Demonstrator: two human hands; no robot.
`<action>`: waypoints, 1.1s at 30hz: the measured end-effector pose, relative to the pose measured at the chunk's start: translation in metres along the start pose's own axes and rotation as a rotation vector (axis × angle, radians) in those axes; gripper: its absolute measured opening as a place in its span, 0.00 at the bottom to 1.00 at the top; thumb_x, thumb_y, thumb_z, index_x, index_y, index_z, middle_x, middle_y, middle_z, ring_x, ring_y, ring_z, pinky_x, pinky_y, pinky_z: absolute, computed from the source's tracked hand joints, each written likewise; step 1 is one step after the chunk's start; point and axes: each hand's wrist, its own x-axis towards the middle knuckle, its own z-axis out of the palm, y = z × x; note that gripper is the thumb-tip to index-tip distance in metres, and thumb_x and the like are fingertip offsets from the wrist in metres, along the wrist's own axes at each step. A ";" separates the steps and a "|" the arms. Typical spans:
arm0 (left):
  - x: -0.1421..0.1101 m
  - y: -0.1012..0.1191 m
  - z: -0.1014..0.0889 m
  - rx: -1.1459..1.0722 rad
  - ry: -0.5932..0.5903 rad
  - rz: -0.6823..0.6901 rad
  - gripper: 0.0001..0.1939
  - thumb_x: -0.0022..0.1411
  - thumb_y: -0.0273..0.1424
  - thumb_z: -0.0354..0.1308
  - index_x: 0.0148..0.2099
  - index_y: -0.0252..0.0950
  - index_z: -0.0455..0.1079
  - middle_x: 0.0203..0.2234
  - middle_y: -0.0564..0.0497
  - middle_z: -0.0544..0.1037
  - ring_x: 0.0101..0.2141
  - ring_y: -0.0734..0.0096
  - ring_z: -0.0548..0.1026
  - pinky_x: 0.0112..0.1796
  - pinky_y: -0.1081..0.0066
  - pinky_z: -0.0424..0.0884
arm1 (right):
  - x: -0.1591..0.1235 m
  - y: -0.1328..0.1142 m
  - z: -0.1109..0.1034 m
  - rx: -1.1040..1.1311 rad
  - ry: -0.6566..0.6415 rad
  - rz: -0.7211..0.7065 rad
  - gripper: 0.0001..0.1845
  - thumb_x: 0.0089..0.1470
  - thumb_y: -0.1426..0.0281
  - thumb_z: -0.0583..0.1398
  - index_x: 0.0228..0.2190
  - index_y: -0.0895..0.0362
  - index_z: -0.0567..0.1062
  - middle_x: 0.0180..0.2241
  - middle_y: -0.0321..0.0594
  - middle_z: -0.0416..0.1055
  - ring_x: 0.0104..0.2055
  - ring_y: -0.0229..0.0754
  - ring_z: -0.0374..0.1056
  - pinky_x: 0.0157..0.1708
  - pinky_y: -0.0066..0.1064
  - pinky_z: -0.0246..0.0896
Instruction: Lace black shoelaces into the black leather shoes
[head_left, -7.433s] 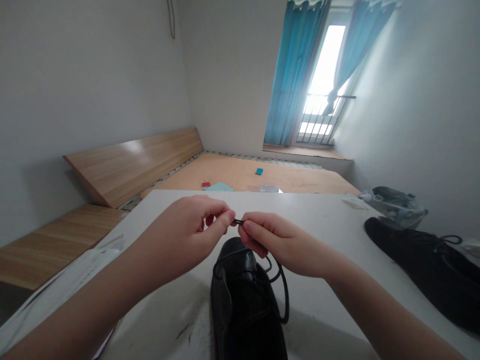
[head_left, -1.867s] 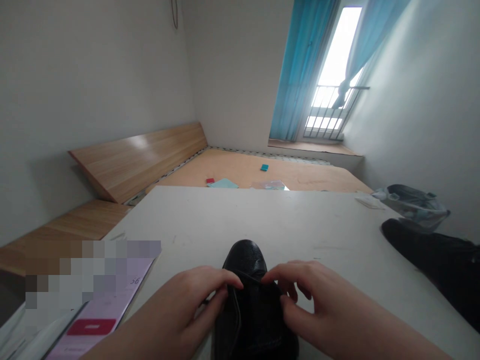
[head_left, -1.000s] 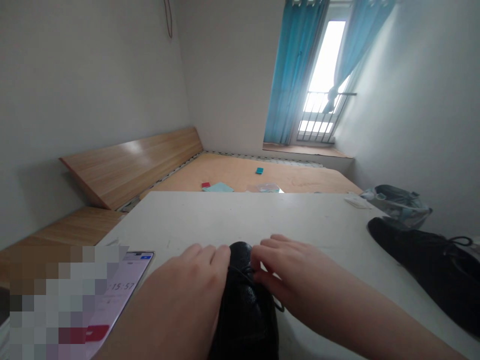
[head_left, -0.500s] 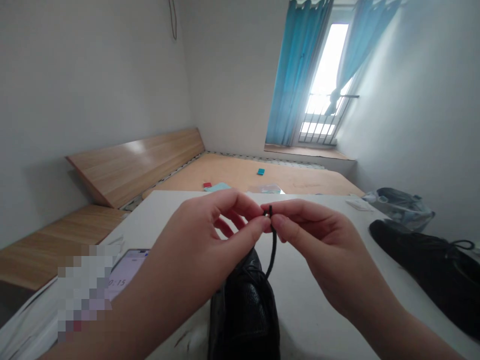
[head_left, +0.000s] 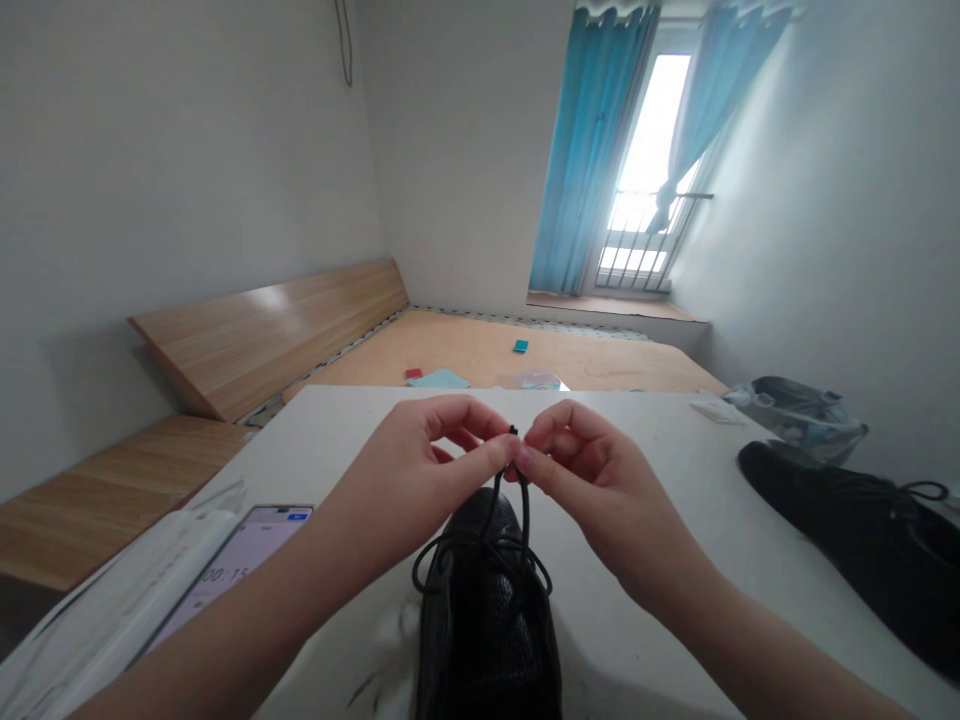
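One meeting point: the left hand (head_left: pixel 424 450) and the right hand (head_left: pixel 596 465) come together at mid-frame, thumbs and forefingers nearly touching.
Grip: the left pinches the upper ends of the black lace (head_left: pixel 526 520) between thumb and forefinger; the right has its thumb tip up against them, its other fingers curled.
Lace line: two strands drop from the fingertips to the shoe, with a loop out at each side.
Laced shoe: the black shoe (head_left: pixel 499 640) sits at bottom centre, toe pointing away, on the white tabletop (head_left: pixel 637 600).
Lower left: a lit phone (head_left: pixel 240 555) lies partly behind the left forearm, next to some pale sheeting (head_left: pixel 127 590).
Right edge: another shoe (head_left: pixel 840 530), also black, has its lace in a bow; a clear plastic bag (head_left: pixel 814 420) slumps just beyond.
Past the far edge: a bed (head_left: pixel 450 340) carries a small teal square (head_left: pixel 520 346).
Upper right: blue curtains (head_left: pixel 589 160) flank a bright window (head_left: pixel 656 130).
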 end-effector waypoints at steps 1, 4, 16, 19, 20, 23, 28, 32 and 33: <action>0.000 -0.001 0.000 0.005 -0.008 -0.001 0.08 0.58 0.36 0.60 0.32 0.37 0.76 0.27 0.54 0.79 0.29 0.69 0.74 0.29 0.72 0.68 | 0.000 0.001 0.000 -0.014 0.005 -0.028 0.13 0.49 0.64 0.67 0.27 0.56 0.68 0.25 0.34 0.72 0.31 0.37 0.70 0.31 0.30 0.63; 0.000 -0.004 -0.001 0.006 -0.045 -0.009 0.09 0.59 0.37 0.60 0.34 0.38 0.77 0.28 0.54 0.79 0.31 0.70 0.74 0.29 0.73 0.68 | 0.000 0.004 -0.001 -0.077 0.030 -0.101 0.12 0.51 0.66 0.66 0.28 0.55 0.67 0.27 0.33 0.70 0.31 0.37 0.68 0.32 0.30 0.62; -0.001 0.000 0.002 -0.001 -0.024 0.015 0.10 0.59 0.37 0.59 0.32 0.37 0.76 0.27 0.54 0.80 0.29 0.68 0.75 0.31 0.70 0.69 | 0.001 0.003 -0.005 0.124 -0.095 0.022 0.14 0.53 0.67 0.65 0.31 0.54 0.62 0.24 0.28 0.69 0.30 0.34 0.68 0.33 0.27 0.62; -0.001 0.001 0.001 0.014 -0.024 0.010 0.09 0.59 0.36 0.59 0.31 0.37 0.76 0.26 0.54 0.80 0.29 0.69 0.74 0.30 0.72 0.69 | 0.002 0.003 -0.006 0.112 -0.104 0.022 0.15 0.52 0.65 0.66 0.31 0.54 0.62 0.23 0.28 0.68 0.29 0.35 0.67 0.31 0.28 0.60; -0.001 0.001 0.001 0.014 -0.027 0.012 0.09 0.59 0.35 0.59 0.31 0.37 0.76 0.26 0.55 0.79 0.29 0.70 0.74 0.30 0.72 0.68 | 0.002 0.004 -0.006 0.105 -0.107 0.021 0.16 0.52 0.64 0.66 0.31 0.54 0.62 0.23 0.28 0.67 0.29 0.35 0.66 0.31 0.28 0.60; -0.001 0.002 0.001 0.022 -0.010 0.033 0.09 0.59 0.34 0.58 0.30 0.37 0.75 0.25 0.56 0.78 0.28 0.71 0.74 0.28 0.73 0.67 | 0.001 0.006 -0.007 0.047 -0.126 0.031 0.15 0.54 0.62 0.64 0.34 0.54 0.64 0.26 0.30 0.66 0.31 0.35 0.64 0.32 0.28 0.59; -0.004 0.004 0.003 0.078 0.022 0.116 0.07 0.60 0.33 0.58 0.30 0.38 0.72 0.24 0.57 0.76 0.30 0.70 0.73 0.34 0.71 0.68 | -0.002 0.004 -0.010 0.092 -0.493 0.157 0.17 0.65 0.58 0.51 0.30 0.56 0.66 0.27 0.33 0.65 0.32 0.36 0.64 0.40 0.33 0.61; -0.007 0.003 -0.002 0.034 0.000 0.159 0.08 0.64 0.35 0.53 0.37 0.40 0.73 0.32 0.57 0.77 0.36 0.69 0.74 0.41 0.69 0.67 | -0.002 -0.008 -0.018 -0.114 -0.549 0.113 0.20 0.67 0.57 0.46 0.28 0.55 0.63 0.21 0.29 0.54 0.22 0.34 0.56 0.27 0.28 0.56; -0.006 0.001 -0.004 0.040 -0.025 0.140 0.10 0.66 0.35 0.51 0.42 0.41 0.73 0.34 0.56 0.78 0.39 0.68 0.74 0.42 0.69 0.67 | -0.002 -0.011 -0.020 -0.349 -0.481 0.023 0.18 0.67 0.60 0.47 0.28 0.55 0.64 0.22 0.30 0.57 0.24 0.35 0.56 0.27 0.28 0.54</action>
